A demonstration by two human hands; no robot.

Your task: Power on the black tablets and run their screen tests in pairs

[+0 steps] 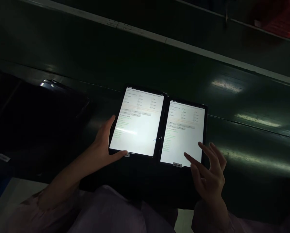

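Two lit tablets lie side by side on a dark green surface (232, 106). The left tablet (140, 129) and the right tablet (181, 139) both show a white screen with small text and checkboxes. My left hand (104, 142) grips the left tablet's lower left corner, thumb along its bottom edge and fingers at its side. My right hand (209, 174) hovers over the right tablet's lower right corner with fingers spread apart, the forefinger tip over the screen, holding nothing.
A dark glossy case or bag (38, 110) sits at the left. A pale rail (174, 43) runs diagonally across the back. Something red (280, 19) shows at the top right. My light sleeves fill the bottom.
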